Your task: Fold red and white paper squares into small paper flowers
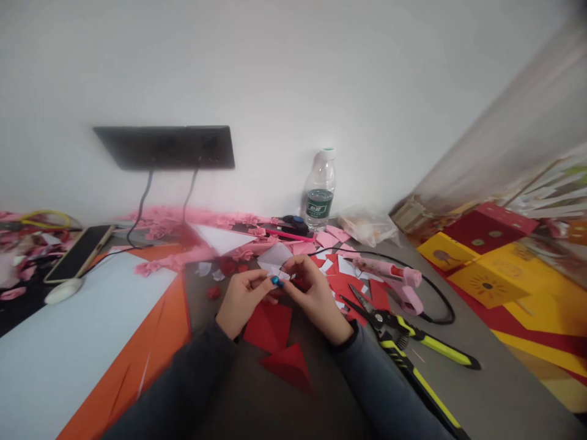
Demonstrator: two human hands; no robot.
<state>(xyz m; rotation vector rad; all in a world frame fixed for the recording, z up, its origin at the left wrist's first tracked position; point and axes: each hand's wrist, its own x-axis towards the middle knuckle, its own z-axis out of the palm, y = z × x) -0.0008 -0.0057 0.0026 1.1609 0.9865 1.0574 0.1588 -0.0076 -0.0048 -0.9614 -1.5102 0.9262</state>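
Note:
Near the middle of the table, my left hand (243,300) and my right hand (318,300) meet with fingertips pinched together. A small piece of white paper (275,272) shows between the fingers, partly hidden by them. Shiny blue spots sit at the two thumb tips; they look like painted nails, though blur leaves this uncertain. Directly below the hands lie a red paper square (270,325) and a folded red paper piece (290,365). Red and white paper scraps (337,278) spread beside my right hand.
Yellow-handled shears (378,319) lie open at right, near a pink glue gun (389,273) with a black cord. A water bottle (320,198) stands by the wall. White sheet (87,330) over orange paper (177,311), and phone (80,252), lie left; yellow boxes (490,275) right.

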